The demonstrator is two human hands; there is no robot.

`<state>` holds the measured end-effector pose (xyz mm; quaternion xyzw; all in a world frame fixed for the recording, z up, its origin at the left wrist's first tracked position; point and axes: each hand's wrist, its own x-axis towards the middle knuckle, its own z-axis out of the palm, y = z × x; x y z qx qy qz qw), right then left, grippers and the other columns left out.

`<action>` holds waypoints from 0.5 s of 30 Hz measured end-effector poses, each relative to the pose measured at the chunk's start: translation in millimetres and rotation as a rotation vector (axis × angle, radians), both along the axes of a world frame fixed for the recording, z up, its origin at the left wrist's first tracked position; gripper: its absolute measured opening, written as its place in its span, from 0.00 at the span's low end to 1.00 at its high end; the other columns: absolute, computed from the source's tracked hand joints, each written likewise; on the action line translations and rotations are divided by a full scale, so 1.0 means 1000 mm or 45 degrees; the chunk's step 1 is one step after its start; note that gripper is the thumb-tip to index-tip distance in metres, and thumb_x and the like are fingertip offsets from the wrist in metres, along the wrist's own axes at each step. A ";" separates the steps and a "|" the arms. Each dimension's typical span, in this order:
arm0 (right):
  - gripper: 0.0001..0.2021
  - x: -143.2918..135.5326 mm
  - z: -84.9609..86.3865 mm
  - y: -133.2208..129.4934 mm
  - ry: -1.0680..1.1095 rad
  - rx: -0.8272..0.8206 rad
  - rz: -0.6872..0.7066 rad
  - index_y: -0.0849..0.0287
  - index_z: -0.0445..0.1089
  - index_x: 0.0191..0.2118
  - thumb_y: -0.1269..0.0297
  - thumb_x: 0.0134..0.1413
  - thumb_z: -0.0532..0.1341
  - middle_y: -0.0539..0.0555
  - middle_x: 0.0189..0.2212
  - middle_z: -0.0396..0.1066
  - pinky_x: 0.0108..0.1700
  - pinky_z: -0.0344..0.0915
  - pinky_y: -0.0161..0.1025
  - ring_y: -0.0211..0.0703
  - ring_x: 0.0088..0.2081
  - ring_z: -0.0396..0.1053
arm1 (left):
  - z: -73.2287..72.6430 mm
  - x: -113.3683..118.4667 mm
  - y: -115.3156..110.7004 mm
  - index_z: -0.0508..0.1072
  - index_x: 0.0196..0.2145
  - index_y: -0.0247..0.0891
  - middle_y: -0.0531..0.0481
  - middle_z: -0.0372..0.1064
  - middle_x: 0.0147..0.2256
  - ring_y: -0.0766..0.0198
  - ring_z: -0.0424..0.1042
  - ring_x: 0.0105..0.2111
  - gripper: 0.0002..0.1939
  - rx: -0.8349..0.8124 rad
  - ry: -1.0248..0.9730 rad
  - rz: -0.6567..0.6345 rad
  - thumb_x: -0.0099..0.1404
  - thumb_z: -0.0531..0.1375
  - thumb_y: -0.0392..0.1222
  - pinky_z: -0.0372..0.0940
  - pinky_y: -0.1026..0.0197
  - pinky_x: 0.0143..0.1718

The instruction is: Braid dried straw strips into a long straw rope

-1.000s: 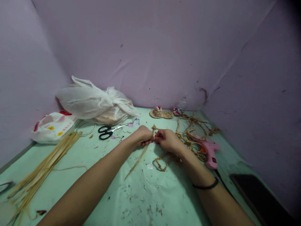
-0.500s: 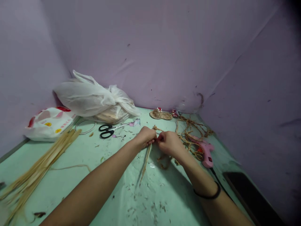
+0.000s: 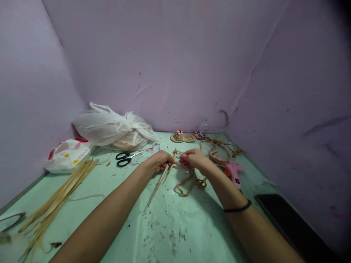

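Fingers closed, my left hand (image 3: 162,160) pinches pale straw strips (image 3: 160,185) whose loose ends hang toward the front of the table. Just to its right, my right hand (image 3: 193,159) is pinched on a thin brown cord that runs between the two hands. The hands are a small gap apart. Below my right hand, a loop of twisted brown cord (image 3: 184,193) lies on the green tabletop. More tangled cord (image 3: 219,149) is behind and to the right.
Black-handled scissors (image 3: 124,159), a white plastic bag (image 3: 109,126), a printed packet (image 3: 68,156) and a straw bundle (image 3: 61,191) lie left. A woven straw piece (image 3: 188,138) is at the back. A pink glue gun (image 3: 235,173) and dark flat object (image 3: 287,219) are right.
My hands have moved slightly apart, showing the cord between them. The straw ends lean further left. The cord loop below my right hand is more spread out. The camera view has shifted.
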<state>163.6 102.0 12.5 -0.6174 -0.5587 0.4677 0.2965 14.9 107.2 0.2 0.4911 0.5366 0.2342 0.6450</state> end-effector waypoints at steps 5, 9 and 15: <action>0.07 -0.017 -0.019 -0.001 0.202 -0.113 0.134 0.63 0.63 0.17 0.73 0.40 0.55 0.47 0.11 0.60 0.16 0.50 0.28 0.29 0.13 0.54 | -0.006 -0.003 0.006 0.60 0.16 0.34 0.59 0.50 0.12 0.79 0.40 0.10 0.06 0.005 -0.021 -0.099 0.41 0.56 0.37 0.33 0.70 0.12; 0.07 -0.015 -0.026 0.002 0.080 -0.116 0.113 0.61 0.60 0.14 0.70 0.37 0.56 0.42 0.06 0.48 0.12 0.36 0.30 0.27 0.10 0.41 | -0.006 -0.004 0.008 0.64 0.17 0.33 0.59 0.49 0.10 0.77 0.42 0.10 0.06 0.022 0.196 -0.123 0.40 0.57 0.39 0.35 0.69 0.13; 0.06 -0.014 -0.024 0.000 0.036 -0.146 0.059 0.60 0.60 0.14 0.71 0.34 0.57 0.42 0.06 0.49 0.13 0.37 0.32 0.28 0.10 0.42 | 0.018 -0.007 -0.002 0.66 0.15 0.34 0.58 0.46 0.07 0.74 0.45 0.09 0.07 0.066 0.639 -0.174 0.42 0.58 0.40 0.38 0.67 0.12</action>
